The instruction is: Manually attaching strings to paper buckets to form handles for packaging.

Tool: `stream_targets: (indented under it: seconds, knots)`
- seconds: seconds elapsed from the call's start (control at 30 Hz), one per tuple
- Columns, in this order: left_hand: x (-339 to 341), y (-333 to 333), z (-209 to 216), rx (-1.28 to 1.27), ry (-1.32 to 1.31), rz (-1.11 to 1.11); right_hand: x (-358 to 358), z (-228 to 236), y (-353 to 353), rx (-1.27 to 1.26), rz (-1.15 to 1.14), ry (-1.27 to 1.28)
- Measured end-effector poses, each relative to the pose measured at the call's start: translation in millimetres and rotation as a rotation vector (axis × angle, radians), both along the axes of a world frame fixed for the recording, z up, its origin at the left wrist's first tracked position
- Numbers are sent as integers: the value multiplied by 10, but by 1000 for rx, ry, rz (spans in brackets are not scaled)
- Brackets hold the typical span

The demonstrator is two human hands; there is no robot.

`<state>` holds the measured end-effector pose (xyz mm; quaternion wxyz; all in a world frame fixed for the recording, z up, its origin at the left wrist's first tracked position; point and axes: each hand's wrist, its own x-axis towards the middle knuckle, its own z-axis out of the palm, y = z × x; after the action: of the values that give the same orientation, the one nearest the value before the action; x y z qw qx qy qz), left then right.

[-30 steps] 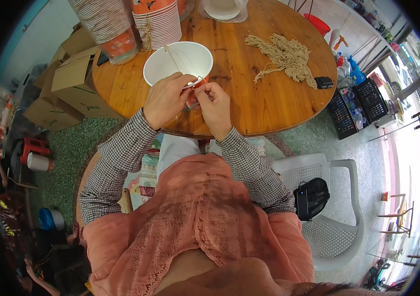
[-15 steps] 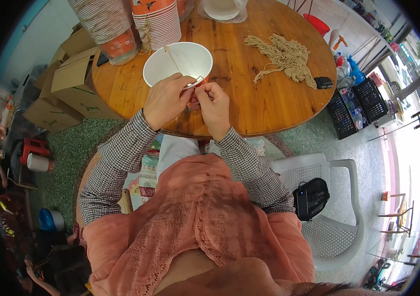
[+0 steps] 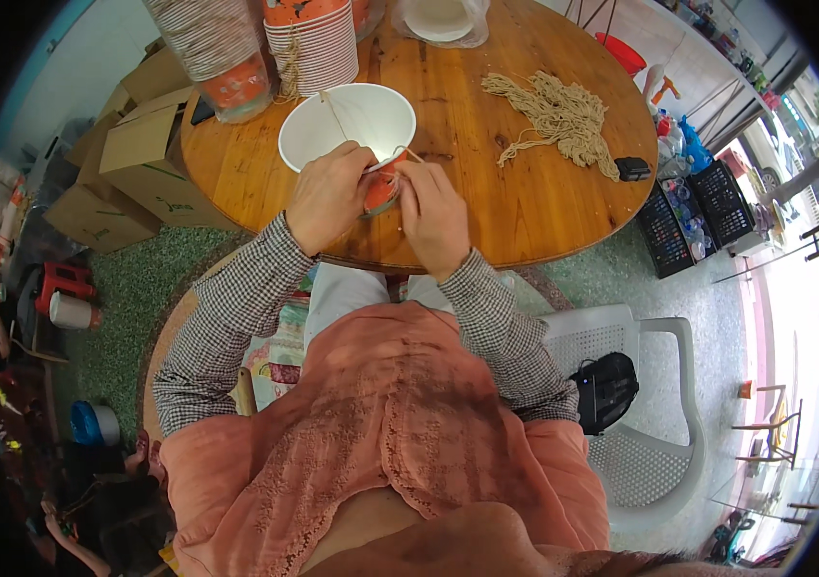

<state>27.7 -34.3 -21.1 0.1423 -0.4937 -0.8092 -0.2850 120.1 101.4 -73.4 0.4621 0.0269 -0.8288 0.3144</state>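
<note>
A white paper bowl (image 3: 347, 123) with an orange outside lies tilted at the near edge of the round wooden table (image 3: 486, 207). My left hand (image 3: 327, 195) grips its near rim. My right hand (image 3: 431, 213) pinches a thin tan string at the same rim, close to the left hand. A strand of string runs across the inside of the bowl. A loose pile of tan strings (image 3: 555, 119) lies on the table to the right, away from both hands.
Stacks of orange-and-white paper bowls (image 3: 313, 43) stand at the table's far side, with a wrapped stack (image 3: 220, 53) to their left. Cardboard boxes (image 3: 135, 159) sit left of the table. A small black object (image 3: 632, 169) lies near the right edge. A white plastic chair (image 3: 642, 413) holds a black bag.
Both hands stay at the bowl's near rim; the fingers have shifted slightly on the string. The bowl has hardly moved.
</note>
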Motion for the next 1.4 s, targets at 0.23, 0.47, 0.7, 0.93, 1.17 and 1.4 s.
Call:
stream_targets:
  seconds: [0.23,0.47,0.7,0.93,1.17,1.4]
  knots:
    - [-26,-22,16,4,-52,-26,-339,393,264,372,-22,174]
    - [-50,-91,99,3,-185,-73,-416,384,315,193,161,-43]
    - [-132,-117,173,-13,-386,-42,-332,455,276,519,19,118]
    - [-174,-126,172,1,-362,-121,-204,443,240,526,33,64]
    - [-182,-150,184,49,-529,-205,-232,445,225,528,19,69]
    - [-266,-142,217,-166,-462,-235,-23,627,222,560,10,-90]
